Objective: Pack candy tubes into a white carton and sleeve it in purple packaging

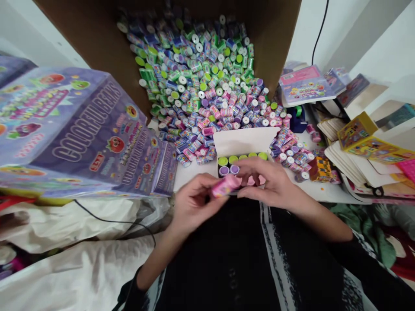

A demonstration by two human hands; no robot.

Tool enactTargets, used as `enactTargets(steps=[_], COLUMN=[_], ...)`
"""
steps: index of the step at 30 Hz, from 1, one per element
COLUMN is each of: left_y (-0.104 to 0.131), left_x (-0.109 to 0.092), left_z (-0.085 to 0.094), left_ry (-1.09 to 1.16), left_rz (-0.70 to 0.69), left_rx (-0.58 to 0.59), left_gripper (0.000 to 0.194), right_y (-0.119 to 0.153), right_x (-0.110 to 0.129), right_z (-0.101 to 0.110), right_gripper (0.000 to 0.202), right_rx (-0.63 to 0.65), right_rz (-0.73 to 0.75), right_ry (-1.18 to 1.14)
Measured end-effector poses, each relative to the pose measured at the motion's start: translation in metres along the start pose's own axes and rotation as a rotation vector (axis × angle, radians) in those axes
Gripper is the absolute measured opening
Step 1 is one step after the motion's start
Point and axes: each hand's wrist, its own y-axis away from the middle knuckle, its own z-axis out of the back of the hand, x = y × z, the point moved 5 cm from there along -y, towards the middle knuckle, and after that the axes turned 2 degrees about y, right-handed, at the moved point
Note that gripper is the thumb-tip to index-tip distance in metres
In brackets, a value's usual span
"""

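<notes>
My left hand (193,203) holds a small pink candy tube (226,185) by its end, just in front of a small open white box (246,140). Inside that box stand tubes with green and purple caps (228,164). My right hand (270,181) rests on the box's near side, its fingers touching the tubes and the pink tube. Beyond the box lies a big heap of small candy tubes (201,82), spilling from a tipped brown cardboard carton (97,34).
A large purple "Colorful Beans" display carton (87,129) stands at the left. Flat printed boxes and stacks of folded cartons (359,147) lie at the right. A black cable (106,220) runs over white plastic bags (65,224) at the lower left.
</notes>
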Motion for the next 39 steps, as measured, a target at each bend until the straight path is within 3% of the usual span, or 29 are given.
enactTargets(steps=[2,4,6,8,9,11,13,15,18,21,25,30,35,39], left_y=[0.001,0.0,-0.007,-0.017,-0.023,-0.04,-0.057,-0.07,-0.078,-0.073,-0.059,-0.053,-0.053,-0.053], left_x=[-0.002,0.006,0.021,0.041,0.052,0.075,0.096,0.108,0.115,0.122,0.131,0.131,0.132,0.139], left_z=[-0.021,-0.021,0.002,0.037,0.051,0.065,0.068,0.067,0.069,0.076,0.077,0.071,0.077,0.083], left_ry=[-0.058,-0.148,-0.324,-0.574,-0.708,-0.944,-1.017,-0.955,-0.827,-0.672,-0.386,-0.017,-0.011,-0.108], left_rz=[-0.033,-0.072,-0.102,-0.09,-0.063,0.024,0.096,0.132,0.155,0.196,0.279,0.344,0.278,0.233], left_rx=[0.182,0.248,0.075,-0.233,-0.333,-0.335,-0.224,-0.149,-0.147,-0.163,-0.15,-0.218,-0.354,-0.404], left_gripper=[0.02,0.017,0.015,0.021,0.018,0.019,0.027,0.03,0.029,0.035,0.06,0.061,0.057,0.059], right_y=[0.001,0.01,0.024,0.037,0.042,0.048,0.051,0.052,0.051,0.051,0.05,0.049,0.055,0.065], right_x=[0.003,-0.001,-0.01,-0.021,-0.026,-0.036,-0.046,-0.053,-0.059,-0.059,-0.054,-0.058,-0.061,-0.072], right_z=[-0.001,0.01,0.029,0.048,0.056,0.062,0.06,0.056,0.052,0.054,0.057,0.044,0.055,0.062], right_gripper=[0.015,0.005,0.004,0.007,0.008,0.01,0.01,0.009,0.009,0.007,0.005,0.005,0.014,0.024], right_rx=[0.03,-0.034,-0.133,-0.226,-0.255,-0.233,-0.159,-0.107,-0.096,-0.137,-0.207,-0.042,-0.224,-0.367], right_rz=[0.06,0.033,-0.057,-0.144,-0.175,-0.22,-0.238,-0.229,-0.214,-0.204,-0.159,-0.153,-0.201,-0.337], right_ry=[0.008,0.069,0.167,0.294,0.35,0.427,0.443,0.444,0.458,0.444,0.449,0.453,0.414,0.376])
